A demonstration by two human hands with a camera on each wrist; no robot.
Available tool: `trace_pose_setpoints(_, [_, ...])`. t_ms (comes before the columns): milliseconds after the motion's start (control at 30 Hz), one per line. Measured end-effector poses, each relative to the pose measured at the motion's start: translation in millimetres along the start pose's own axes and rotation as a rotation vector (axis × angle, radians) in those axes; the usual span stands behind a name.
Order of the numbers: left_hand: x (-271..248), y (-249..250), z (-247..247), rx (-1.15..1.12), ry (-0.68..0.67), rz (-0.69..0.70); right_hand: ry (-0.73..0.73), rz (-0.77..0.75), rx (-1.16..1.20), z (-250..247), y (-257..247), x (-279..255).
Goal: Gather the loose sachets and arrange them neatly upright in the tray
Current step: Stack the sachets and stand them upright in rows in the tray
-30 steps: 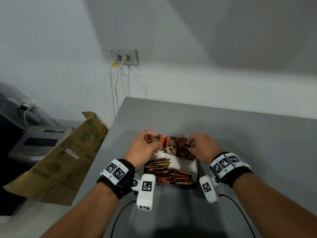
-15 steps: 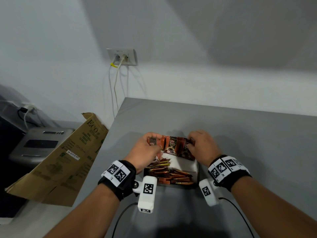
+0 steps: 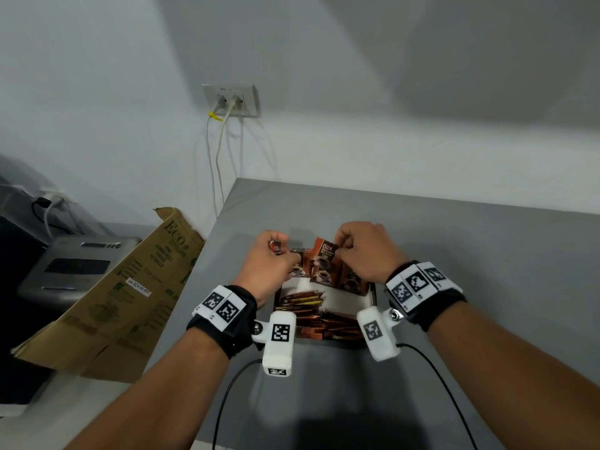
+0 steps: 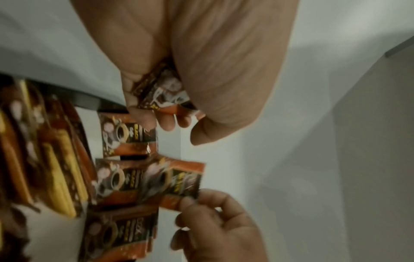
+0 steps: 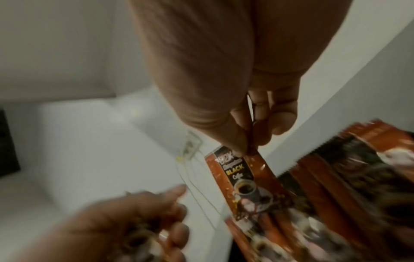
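Orange-brown sachets stand along the far wall of the tray on the grey desk, faces forward so the row reads neatly. Right hand pinches one sachet's top corner, lifted higher than half a second ago, likely to reseat it. Left hand, fingers curled round another sachet, has shifted left.

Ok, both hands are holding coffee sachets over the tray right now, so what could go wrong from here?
1. The right hand pinches its sachet only by the top corner, so it could slip or swing as it goes in.
2. The upright sachets at the back of the tray lean loosely; pushing another in may topple them.
3. The left hand grips another sachet bunched in its fingers, which may crumple it.
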State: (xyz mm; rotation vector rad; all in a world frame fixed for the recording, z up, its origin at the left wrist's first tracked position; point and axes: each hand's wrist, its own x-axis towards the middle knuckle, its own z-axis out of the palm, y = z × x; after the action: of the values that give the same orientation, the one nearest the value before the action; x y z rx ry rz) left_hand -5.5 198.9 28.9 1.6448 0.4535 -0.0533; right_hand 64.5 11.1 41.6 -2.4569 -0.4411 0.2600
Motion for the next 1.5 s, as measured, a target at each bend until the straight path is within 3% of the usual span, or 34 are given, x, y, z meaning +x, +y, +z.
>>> trace_pose_setpoints(233, [-3.2, -12.7, -16.5, 0.031, -0.011, -0.037, -0.143, 0.039, -0.201, 37.9, 6.4, 6.9])
trace_pose_setpoints(633, [-5.5, -15.5, -16.3, -0.004, -0.099, -0.114, -0.085, -0.058, -0.391, 40.7, 7.5, 12.3])
trace_pose_setpoints(767, [-7.1, -13.1, -14.2, 0.064, -0.137, -0.015, -0.060, -0.056, -0.126, 25.6, -3.9, 7.6])
trace_pose_setpoints(867, [-6.3, -9.7, -7.9, 0.015, -0.146, 0.023, -0.182, -0.085, 0.217, 13.5, -22.8, -0.5])
trace_pose_setpoints(933, [-4.9, -7.3, -5.3, -0.035, -0.155, 0.038, -0.215, -0.125, 0.278, 9.5, -31.0, -1.2])
trace_pose_setpoints(1100, [0.6, -9.1, -17.1, -0.019, 0.030, -0.028, -0.050, -0.051, 0.121, 12.1, -28.2, 17.9])
trace_pose_setpoints(1167, [0.2, -12.9, -23.4, -0.046, 0.100, -0.063, -0.085, -0.020, 0.026, 20.9, -27.3, 22.6])
trace_pose_setpoints(1500, [-6.2, -30.9, -40.8, -0.031, 0.094, -0.144, -0.190, 0.070, -0.156, 59.2, -34.5, 32.9])
